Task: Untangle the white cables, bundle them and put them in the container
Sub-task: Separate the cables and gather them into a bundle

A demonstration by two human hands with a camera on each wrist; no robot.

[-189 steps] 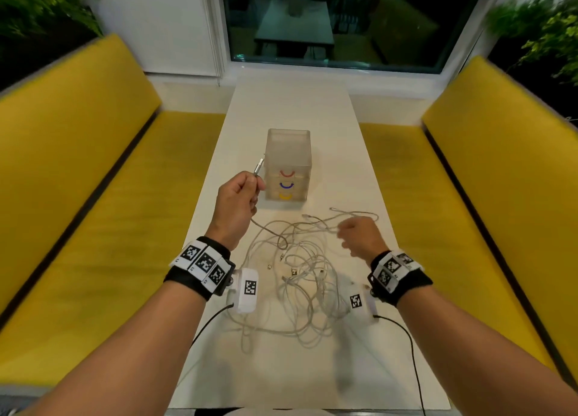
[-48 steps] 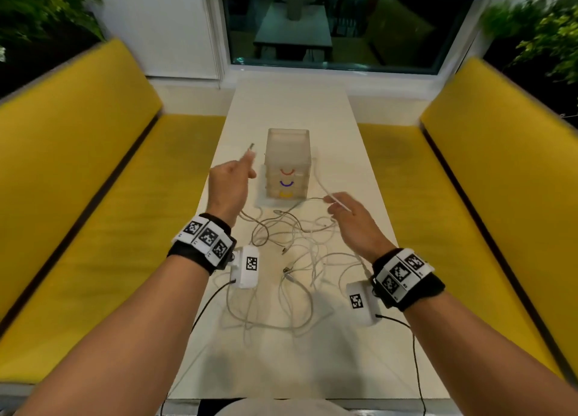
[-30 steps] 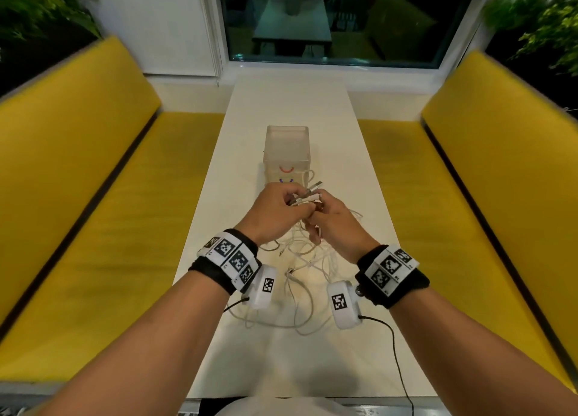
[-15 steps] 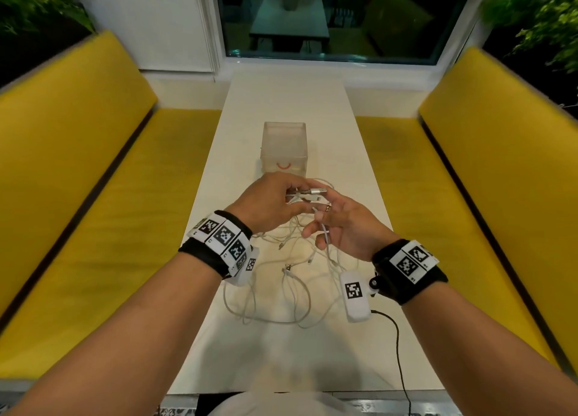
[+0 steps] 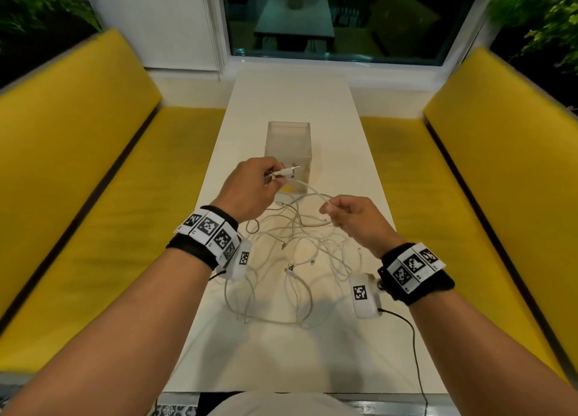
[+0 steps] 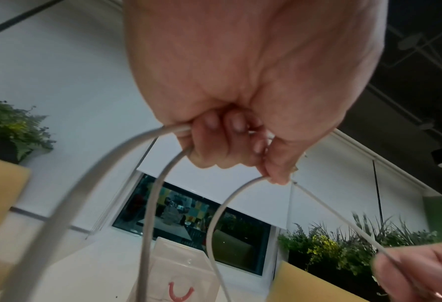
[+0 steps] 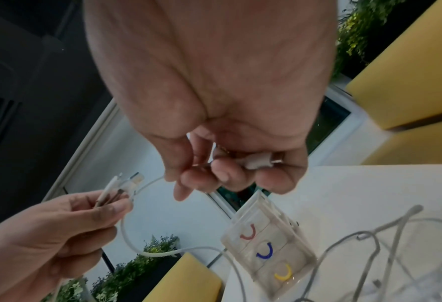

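Since half a second ago the two hands are drawing apart: they were meeting over the tangle, and now the left hand (image 5: 250,187) is lifting toward the far end of the desk (image 5: 294,359) while the right hand (image 5: 355,218) is pulling back toward its right edge.

White cables (image 5: 294,249) are mostly lying in a loose tangle on the middle of the desk, between the wrists and the container (image 5: 288,146). Left fingers (image 6: 209,141) are curling round several strands and pinching a cluster of connector ends (image 7: 127,183), which is showing in front of the container's near wall. Right fingers (image 7: 225,173) are clamping one connector (image 7: 257,161) against the palm, with a strand running from it across to the left hand. The container is standing upright toward the far end of the desk, on its midline, with red, blue and yellow arcs (image 7: 264,253) on its front; whether anything is inside it I cannot tell.

Judgement: step in hand is untangling, with the ends being collected and one cable drawn out. Bundling and stowing are not yet begun.

Next move probably calls for keeping the gathered ends pinched in the left hand while the right is feeding its strand clear of the crossings below. Slow pull advised, since a loop could be tightening into a knot.
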